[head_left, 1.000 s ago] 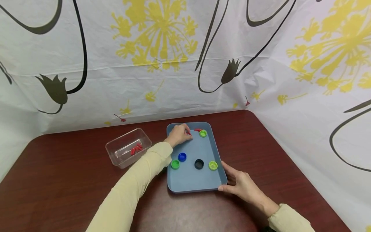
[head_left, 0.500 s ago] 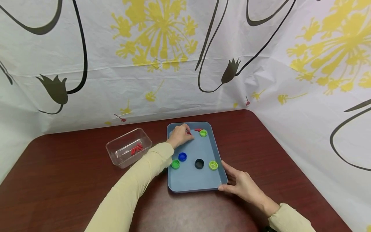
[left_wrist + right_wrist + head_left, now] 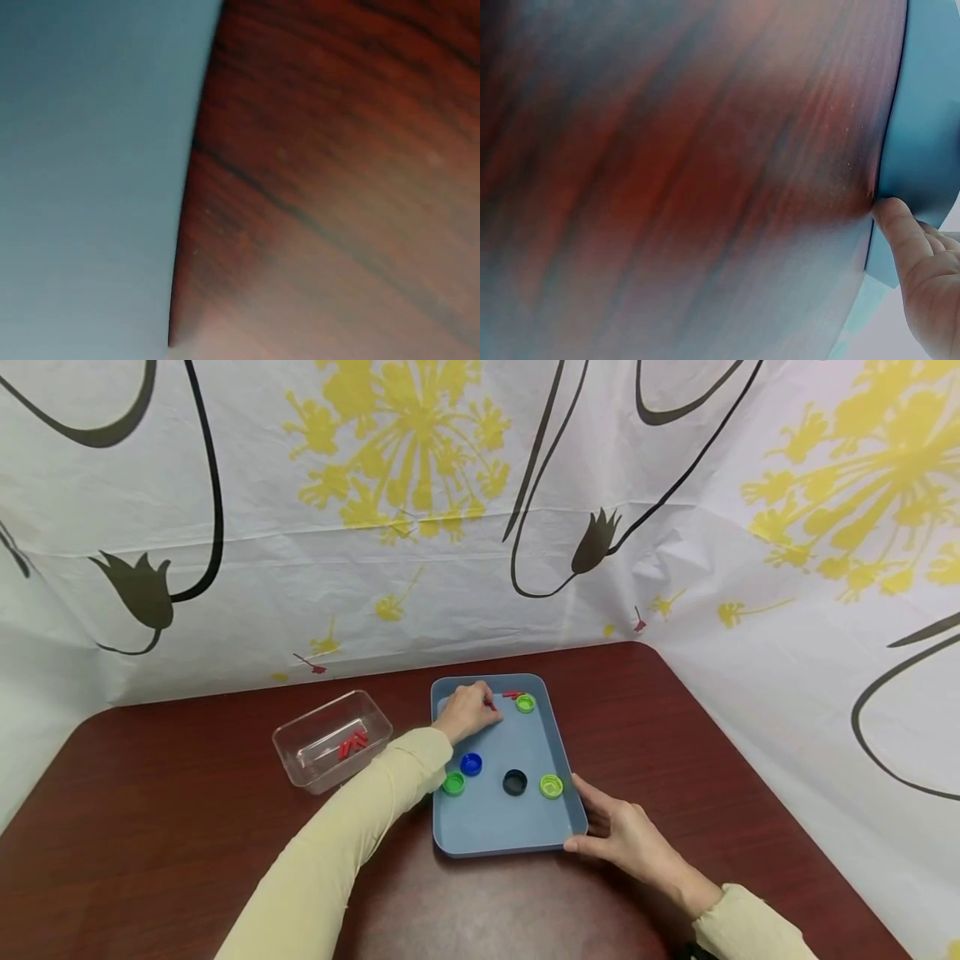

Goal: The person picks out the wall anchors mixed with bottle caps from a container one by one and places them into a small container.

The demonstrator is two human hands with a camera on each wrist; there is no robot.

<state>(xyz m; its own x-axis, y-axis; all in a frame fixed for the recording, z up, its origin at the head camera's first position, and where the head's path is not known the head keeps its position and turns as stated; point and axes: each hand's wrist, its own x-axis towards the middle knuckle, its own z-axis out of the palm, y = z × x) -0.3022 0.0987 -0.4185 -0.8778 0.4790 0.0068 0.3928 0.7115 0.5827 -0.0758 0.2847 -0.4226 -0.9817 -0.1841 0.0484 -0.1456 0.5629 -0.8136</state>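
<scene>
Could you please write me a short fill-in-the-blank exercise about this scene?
1. The small pieces in the clear container are coloured ____.
2. The left hand is at the far part of the tray, while the right hand holds its near ____ corner.
3. In the head view, the cap immediately left of the near yellow-green cap is ____.
4. The number of round caps visible in the tray is ____.

Missing words: red; right; black; five.
</scene>
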